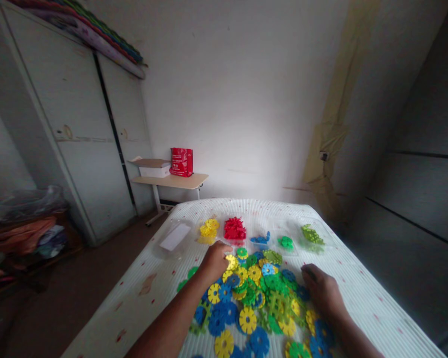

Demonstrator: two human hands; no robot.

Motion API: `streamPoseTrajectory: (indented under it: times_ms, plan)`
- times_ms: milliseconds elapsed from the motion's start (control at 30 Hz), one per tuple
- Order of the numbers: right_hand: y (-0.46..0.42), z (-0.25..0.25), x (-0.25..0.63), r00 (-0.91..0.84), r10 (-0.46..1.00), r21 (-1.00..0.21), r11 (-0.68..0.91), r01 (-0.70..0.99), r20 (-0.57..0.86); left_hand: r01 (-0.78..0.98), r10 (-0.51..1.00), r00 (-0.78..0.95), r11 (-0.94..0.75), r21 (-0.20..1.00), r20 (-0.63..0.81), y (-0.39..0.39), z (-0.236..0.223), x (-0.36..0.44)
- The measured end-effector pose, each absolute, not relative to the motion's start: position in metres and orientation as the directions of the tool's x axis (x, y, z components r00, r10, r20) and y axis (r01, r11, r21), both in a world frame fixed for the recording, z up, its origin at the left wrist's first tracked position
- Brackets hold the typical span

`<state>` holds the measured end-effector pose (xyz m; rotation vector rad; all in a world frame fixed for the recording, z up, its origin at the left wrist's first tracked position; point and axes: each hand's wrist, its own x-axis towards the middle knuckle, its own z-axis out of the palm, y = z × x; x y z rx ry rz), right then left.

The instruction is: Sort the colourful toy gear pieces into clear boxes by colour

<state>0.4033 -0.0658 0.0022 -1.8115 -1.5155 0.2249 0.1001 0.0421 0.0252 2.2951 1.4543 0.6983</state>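
A heap of notched plastic discs in yellow, blue and green, with a yellow disc (248,320) near the front, is spread over the table. My left hand (215,258) reaches over the heap's far left side, closed with a yellow notched disc (231,262) at its fingertips. At the heap's right edge, my right hand (324,289) is low over the cloth with its fingers curled together. Whatever it may hold is hidden. Beside its fingers lies a dark blue disc (302,293). Green lattice-like pieces (280,303) lie among the discs.
Clear trays along the far side hold yellow discs (209,227), red pieces (234,228), blue pieces (260,239), green pieces (285,242) and light green pieces (312,234). A white card (175,236) lies at left. Behind, a side table (186,181) carries a red bag (181,162).
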Motion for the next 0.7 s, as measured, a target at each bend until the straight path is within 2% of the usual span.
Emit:
streamPoseTrajectory:
  times_ms: [400, 700]
  plan:
    - [-0.066, 0.001, 0.403, 0.27, 0.913, -0.605, -0.034, 0.796, 0.304, 0.757, 0.914, 0.38, -0.395, 0.521, 0.142, 0.054, -0.004, 0.105]
    - [-0.066, 0.002, 0.403, 0.282, 0.903, -0.607, -0.029, 0.794, 0.326, 0.746, 0.904, 0.371, -0.427, 0.511, 0.215, 0.037, 0.009, 0.105]
